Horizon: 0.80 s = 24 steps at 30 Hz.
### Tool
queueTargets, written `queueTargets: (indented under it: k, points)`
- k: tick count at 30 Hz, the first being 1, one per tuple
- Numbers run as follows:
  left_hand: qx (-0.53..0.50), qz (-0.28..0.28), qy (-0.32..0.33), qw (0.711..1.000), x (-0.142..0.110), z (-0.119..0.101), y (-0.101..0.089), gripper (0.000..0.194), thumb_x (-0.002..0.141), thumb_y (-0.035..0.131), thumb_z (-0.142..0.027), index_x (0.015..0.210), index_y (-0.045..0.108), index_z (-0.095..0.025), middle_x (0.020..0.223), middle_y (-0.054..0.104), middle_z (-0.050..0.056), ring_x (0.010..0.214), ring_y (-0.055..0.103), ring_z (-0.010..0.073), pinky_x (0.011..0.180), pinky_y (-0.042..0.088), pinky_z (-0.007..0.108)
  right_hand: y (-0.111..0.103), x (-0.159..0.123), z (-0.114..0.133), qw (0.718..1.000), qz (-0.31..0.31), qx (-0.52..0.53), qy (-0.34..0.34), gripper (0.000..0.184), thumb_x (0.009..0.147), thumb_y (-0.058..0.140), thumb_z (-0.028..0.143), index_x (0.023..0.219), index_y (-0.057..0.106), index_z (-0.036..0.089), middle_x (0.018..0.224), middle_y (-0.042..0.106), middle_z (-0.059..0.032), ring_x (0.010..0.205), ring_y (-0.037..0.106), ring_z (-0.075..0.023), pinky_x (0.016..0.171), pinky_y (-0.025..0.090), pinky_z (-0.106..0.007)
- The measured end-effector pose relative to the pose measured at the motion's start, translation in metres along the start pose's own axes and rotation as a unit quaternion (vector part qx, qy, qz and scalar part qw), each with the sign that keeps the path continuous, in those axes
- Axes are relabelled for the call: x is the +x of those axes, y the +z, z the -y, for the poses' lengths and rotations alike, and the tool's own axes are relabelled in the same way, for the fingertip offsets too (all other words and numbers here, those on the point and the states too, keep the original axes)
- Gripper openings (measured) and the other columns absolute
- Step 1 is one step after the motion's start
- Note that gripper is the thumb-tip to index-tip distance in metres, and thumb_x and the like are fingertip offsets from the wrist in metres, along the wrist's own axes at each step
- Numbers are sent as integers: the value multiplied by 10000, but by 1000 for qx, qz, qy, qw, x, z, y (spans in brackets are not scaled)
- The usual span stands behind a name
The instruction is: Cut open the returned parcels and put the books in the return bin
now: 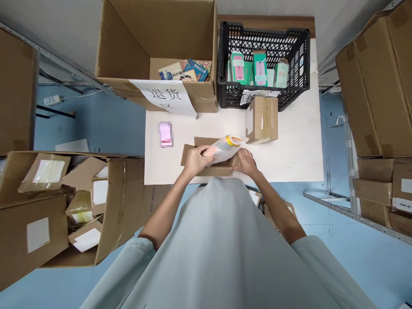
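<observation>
My left hand [197, 161] grips a bundle in clear wrapping [222, 149], with a yellow band near its upper right end and some orange showing through. The bundle is tilted above a small open cardboard box [210, 171], whose flaps stand out around it. At the right side of this box, the fingers of my right hand [246, 163] are bent around its edge. A small dark and red thing shows beside that hand, too little of it to name. The inside of the box is mostly hidden by the bundle.
Behind stand a large carton [125, 88] with booklets inside and a black crate [264, 92] of green boxes. A taped box [267, 120] sits in front of the crate on the white table [296, 150]. A carton of parcels [125, 193] is at left, stacked boxes [373, 94] at right.
</observation>
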<state>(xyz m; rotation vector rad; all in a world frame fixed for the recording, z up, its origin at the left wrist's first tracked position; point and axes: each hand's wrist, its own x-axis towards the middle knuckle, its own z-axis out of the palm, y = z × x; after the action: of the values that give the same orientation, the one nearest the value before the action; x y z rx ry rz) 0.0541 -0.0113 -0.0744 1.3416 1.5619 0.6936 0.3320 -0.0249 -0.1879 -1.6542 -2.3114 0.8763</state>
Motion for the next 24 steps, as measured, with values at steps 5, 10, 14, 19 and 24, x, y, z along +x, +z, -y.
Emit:
queueTargets:
  k: [5, 10, 14, 19, 24]
  points:
    - [-162, 24, -19, 986, -7, -32, -31, 676, 608, 1049, -432, 1188, 853, -145, 1167, 873, 94, 1067, 803, 314, 949, 654, 402, -4, 1, 13, 999, -33, 17, 23, 889, 805, 951, 581, 1512, 630, 147, 1547, 655, -275, 1499, 554, -517, 1256, 472, -701]
    - [-294, 29, -72, 953, -11, -30, -42, 679, 541, 1110, -464, 1090, 841, -169, 1127, 872, 99, 1062, 816, 305, 954, 682, 412, -44, -6, 51, 968, -118, 219, 37, 558, 969, 741, 704, 1260, 795, 231, 1372, 799, -178, 1367, 701, -420, 1215, 556, -626]
    - [-426, 47, -84, 900, -9, -15, -35, 729, 550, 1120, -505, 1126, 799, -193, 1032, 859, 71, 1036, 831, 284, 940, 687, 378, -77, -17, 90, 882, -138, 447, 56, 626, 994, 738, 743, 1400, 766, 267, 1434, 803, -109, 1363, 742, -314, 1228, 588, -495]
    - [-483, 58, -92, 869, -10, -6, -29, 745, 725, 996, -634, 1312, 759, -242, 1169, 861, 75, 1111, 836, 286, 936, 699, 355, -107, -22, 119, 863, -180, 461, 100, 798, 907, 815, 802, 1477, 729, 251, 1529, 751, -145, 1442, 697, -342, 1275, 556, -532]
    - [-435, 68, -133, 888, -8, -3, -30, 615, 907, 780, -707, 1260, 754, -204, 1242, 855, 138, 1224, 824, 336, 1040, 698, 444, -132, -29, 150, 892, -191, 397, 101, 904, 967, 733, 809, 1666, 575, 259, 1606, 681, -175, 1532, 622, -393, 1260, 556, -622]
